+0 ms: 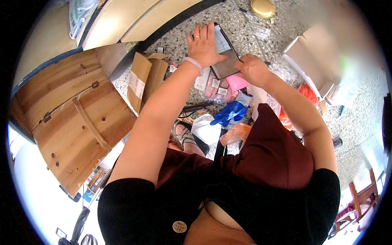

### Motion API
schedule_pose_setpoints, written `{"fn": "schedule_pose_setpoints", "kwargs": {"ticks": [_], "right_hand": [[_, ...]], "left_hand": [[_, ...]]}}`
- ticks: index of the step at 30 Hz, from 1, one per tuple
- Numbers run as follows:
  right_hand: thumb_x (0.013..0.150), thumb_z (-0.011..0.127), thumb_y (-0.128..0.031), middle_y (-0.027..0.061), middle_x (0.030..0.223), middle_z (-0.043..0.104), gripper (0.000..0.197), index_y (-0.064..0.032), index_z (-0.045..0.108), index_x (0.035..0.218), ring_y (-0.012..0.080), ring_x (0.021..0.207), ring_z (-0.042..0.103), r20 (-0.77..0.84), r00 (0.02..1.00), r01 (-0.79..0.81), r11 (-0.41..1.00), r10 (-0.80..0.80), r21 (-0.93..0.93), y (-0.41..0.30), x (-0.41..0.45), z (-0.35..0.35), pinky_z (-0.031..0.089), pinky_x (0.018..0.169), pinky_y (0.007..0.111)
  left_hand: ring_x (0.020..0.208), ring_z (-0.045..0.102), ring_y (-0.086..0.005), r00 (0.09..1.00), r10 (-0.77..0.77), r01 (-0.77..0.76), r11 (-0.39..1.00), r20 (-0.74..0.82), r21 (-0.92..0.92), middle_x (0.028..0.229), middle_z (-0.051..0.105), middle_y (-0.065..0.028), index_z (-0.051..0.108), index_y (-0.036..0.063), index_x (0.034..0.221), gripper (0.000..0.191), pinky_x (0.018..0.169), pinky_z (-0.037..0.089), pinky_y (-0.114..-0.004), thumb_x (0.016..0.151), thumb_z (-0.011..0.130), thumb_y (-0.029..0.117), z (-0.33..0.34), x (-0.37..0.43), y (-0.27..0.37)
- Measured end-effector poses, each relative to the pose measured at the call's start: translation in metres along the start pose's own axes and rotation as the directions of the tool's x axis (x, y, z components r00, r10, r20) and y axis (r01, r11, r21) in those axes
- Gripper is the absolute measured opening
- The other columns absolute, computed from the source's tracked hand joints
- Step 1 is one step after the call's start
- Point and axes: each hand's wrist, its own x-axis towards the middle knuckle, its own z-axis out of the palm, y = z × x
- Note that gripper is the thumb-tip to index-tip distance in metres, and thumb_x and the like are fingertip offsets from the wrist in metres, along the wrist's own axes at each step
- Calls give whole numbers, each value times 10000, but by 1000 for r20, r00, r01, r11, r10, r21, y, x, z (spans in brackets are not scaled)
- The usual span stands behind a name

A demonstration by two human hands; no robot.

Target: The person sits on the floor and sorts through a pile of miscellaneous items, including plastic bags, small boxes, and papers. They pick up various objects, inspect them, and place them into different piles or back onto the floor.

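Note:
A flat rectangular device like a tablet or a large phone (226, 59), with a lit screen and dark edges, lies between my hands. My left hand (203, 46), with a ring and a pale bangle, is spread over its left edge, the thumb on its face. The bent fingers of my right hand (252, 69) touch its right edge; whether they grip it is unclear. Just below are a pink item (237, 82), a clear bag of small labelled pink packs (219, 92) and a white block with small holes (202, 80). A blue coated glove (231, 112) lies nearer my knees.
An open cardboard box (137, 81) stands at left beside a wooden cabinet or crate (88, 119). Another open box (318, 58) is at right, near red plastic bags (307, 95). A round gold case (262, 8) lies on the speckled floor (183, 30). My sandalled foot (185, 134) is below.

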Motion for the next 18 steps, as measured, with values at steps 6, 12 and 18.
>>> {"fn": "schedule_pose_setpoints", "kwargs": {"ticks": [6,12,18], "right_hand": [[732,652,-252,130,932,599,275,-97,610,956,304,937,568,61,998,-26,1000,25,17,-3,2,-6,467,810,385],[739,643,-249,142,957,601,290,-88,592,975,305,930,576,74,997,-37,999,38,-14,-4,0,-5,472,806,388],[731,643,-237,150,964,603,280,-79,581,954,312,937,581,51,998,-29,999,30,-19,0,1,-1,476,793,393]], "left_hand": [[1298,260,-370,987,49,-73,985,-152,-158,1391,314,-187,271,0,1341,840,1028,202,-579,767,599,519,11,5,-25],[1171,424,-368,962,15,-85,965,-274,-248,1240,500,-158,463,15,1218,473,976,348,-453,870,521,331,23,8,-26],[916,576,-327,954,10,-56,988,-300,-145,936,641,-108,631,88,964,204,782,447,-426,859,513,216,21,10,-34]]}}
